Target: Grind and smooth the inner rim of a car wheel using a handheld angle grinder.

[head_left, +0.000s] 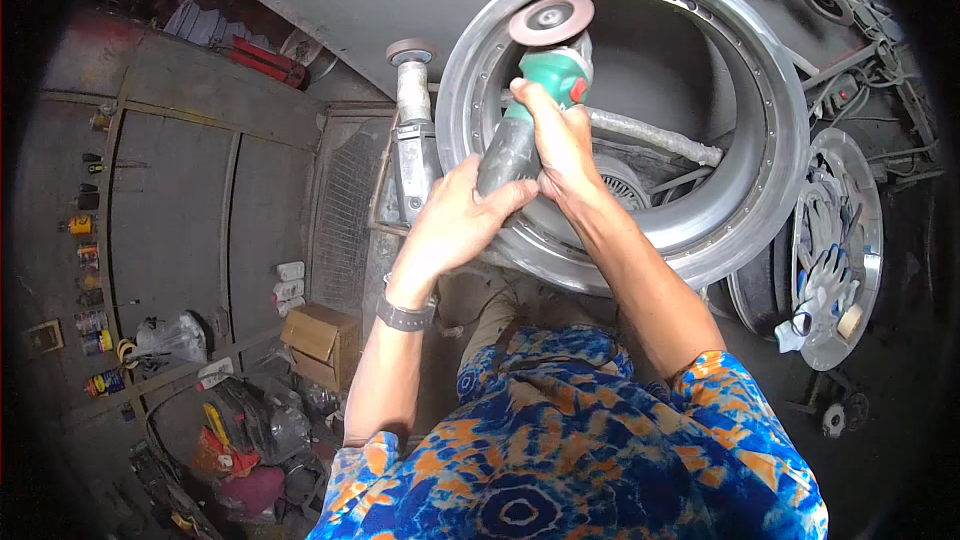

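Note:
A green and black angle grinder [552, 75] is held over the left side of a large metal wheel rim [765, 140]. Its round reddish-brown disc [535, 28] lies over the rim's upper left inner edge; whether they touch I cannot tell. My right hand [563, 145] wraps round the grinder's green front part, thumb close to a red button. Around the black rear body closes my left hand [462, 218], with a dark strap on that wrist. Left of the rim lies a second, grey power tool [413, 140] with a small round wheel at its far end.
At the right, a round metal dish [872, 230] holds gloves [825, 285] and a tape roll. Grinding discs [825, 2] hang along the upper right edge. A cardboard box [322, 343], bags and small cans stand at the left. Behind the rim is a grey panel [340, 0].

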Demonstrator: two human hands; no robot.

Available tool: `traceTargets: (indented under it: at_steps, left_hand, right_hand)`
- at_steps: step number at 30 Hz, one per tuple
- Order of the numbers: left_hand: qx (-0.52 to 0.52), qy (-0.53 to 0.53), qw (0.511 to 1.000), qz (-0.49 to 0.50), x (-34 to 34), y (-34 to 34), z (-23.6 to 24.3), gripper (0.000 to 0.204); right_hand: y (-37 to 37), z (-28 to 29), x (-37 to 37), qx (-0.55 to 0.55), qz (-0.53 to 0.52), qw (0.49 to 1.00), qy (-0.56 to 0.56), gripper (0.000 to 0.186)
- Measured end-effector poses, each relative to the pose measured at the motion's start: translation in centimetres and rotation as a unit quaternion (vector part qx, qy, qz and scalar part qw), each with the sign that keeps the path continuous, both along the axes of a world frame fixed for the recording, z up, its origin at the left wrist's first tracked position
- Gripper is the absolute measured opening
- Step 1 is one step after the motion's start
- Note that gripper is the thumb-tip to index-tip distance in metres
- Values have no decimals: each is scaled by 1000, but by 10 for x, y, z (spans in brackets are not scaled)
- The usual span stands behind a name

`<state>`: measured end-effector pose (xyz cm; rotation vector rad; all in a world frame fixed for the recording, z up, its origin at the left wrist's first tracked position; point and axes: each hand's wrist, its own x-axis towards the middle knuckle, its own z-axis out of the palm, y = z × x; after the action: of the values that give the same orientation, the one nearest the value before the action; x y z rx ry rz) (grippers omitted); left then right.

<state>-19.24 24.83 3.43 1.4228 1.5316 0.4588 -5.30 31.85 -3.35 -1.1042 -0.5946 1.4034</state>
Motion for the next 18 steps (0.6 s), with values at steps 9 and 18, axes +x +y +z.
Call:
traceTargets:
  at_steps: [9, 18]
  left_hand:
    - [-20, -157, 986, 58, -1, -56, -63, 49]
    - [-241, -354, 897, 115, 49, -143, -164, 48]
  right_hand:
    - [-31, -64, -15, -15, 24, 979, -202, 59]
    - [-89, -70, 29, -128, 315, 822, -457, 92]
